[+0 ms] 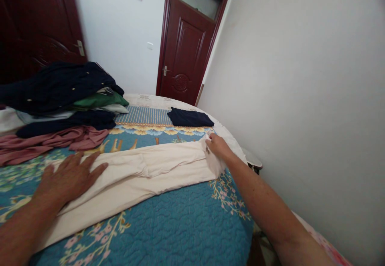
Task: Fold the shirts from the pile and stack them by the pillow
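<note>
Cream trousers (pixel 177 160) lie stretched lengthwise across the bed, with creases along the legs. Toward their left end, my left hand (pixel 67 176) rests flat on the cloth, fingers spread. At the far right end my right hand (pixel 218 144) pinches the edge of the waist part, its fingertips closed on the fabric. The trousers' lower left end runs partly behind my left forearm.
A quilted blue floral bedspread (pixel 180 222) covers the bed. A folded dark navy garment (pixel 192 117) lies beyond the trousers. Piled clothes (pixel 60 85) occupy the left side. A white wall (pixel 294 77) stands close on the right, and a dark red door (pixel 189 45) at the back.
</note>
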Available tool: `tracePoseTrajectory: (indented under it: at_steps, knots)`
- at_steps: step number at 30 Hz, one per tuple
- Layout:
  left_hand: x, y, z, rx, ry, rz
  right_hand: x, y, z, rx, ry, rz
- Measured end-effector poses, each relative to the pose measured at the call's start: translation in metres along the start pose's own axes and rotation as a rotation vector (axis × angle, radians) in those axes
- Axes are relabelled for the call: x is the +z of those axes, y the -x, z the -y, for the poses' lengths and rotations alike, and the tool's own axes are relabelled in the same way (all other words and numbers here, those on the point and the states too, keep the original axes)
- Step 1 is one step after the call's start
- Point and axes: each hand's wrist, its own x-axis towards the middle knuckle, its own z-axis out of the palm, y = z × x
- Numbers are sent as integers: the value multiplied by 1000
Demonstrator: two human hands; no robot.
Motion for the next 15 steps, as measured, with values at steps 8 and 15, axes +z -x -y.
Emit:
tracePoseTrajectory:
  at_steps: [8, 15]
  knots:
    - [-2, 1, 1, 11, 26, 1, 34, 46, 102, -95, 252, 82]
    - [-10, 6, -4, 25, 34, -1, 64, 73, 133, -96, 259, 178]
